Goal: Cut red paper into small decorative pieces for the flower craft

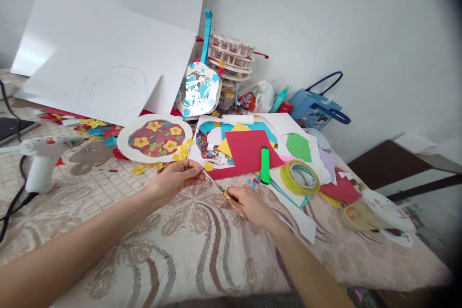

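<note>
My right hand (249, 204) is closed on gold-handled scissors (224, 192), whose blades point up and left toward my other hand. At the blade tips, the fingers of my left hand (178, 177) pinch a small yellow paper piece (208, 166). Just behind my left hand, small yellow paper flowers (181, 152) lie by a white scalloped frame (124, 140) with yellow flowers on a dark red centre. Past the scissors are a red paper sheet (249, 149) and a bright green cutter (265, 166).
A white glue gun (41, 163) stands at left with its cable. Clear tape (290, 180) and a lidded tub (364, 214) are to the right. White boards (108, 53), a blue-trimmed round mirror (198, 89), a tiered white stack (231, 53) and a blue bag (314, 106) stand along the wall.
</note>
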